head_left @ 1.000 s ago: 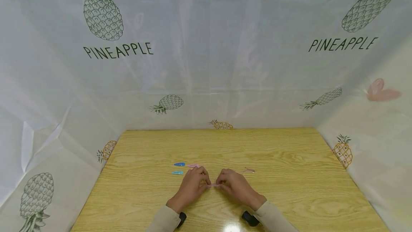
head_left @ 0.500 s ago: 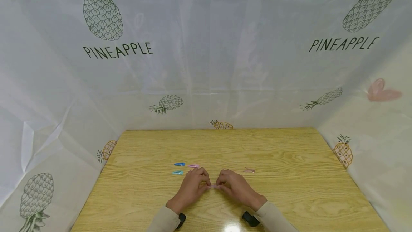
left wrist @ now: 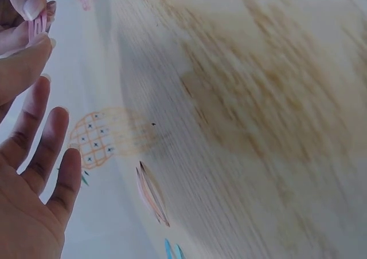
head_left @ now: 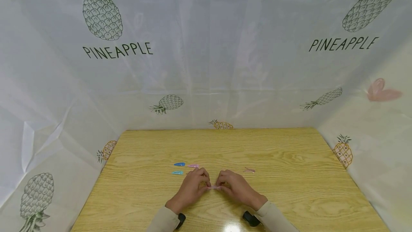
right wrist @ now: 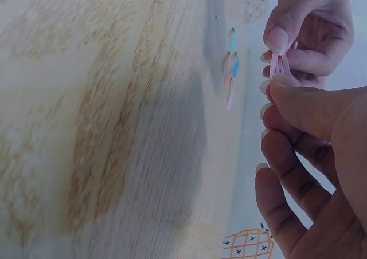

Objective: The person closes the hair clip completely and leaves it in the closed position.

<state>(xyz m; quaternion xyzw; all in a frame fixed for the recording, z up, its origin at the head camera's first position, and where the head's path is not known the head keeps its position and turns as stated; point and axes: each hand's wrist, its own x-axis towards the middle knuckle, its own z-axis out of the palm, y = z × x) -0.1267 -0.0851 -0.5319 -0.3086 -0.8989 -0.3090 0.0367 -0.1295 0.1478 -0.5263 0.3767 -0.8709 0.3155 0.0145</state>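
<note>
On the left part of the wooden table (head_left: 135,196), a light-blue snap clip (head_left: 177,172) lies near the front of a small group, with a darker blue snap clip (head_left: 179,164) behind it and a lilac-pink snap clip (head_left: 193,165) just to the right. The left hand (head_left: 192,187) comes next, its thumb and forefinger pinching one end of the held pink snap clip (head_left: 214,187), which sits low between both hands. The right hand (head_left: 236,188) pinches the other end in the same way, other fingers loose. Beyond it lies a brownish-pink clip (head_left: 249,170), its two parts apparently splayed. Work on the held clip looks part-way: both ends are gripped and it is not yet set down; whether it is snapped open is too small to tell, and the other four lie unheld
</note>
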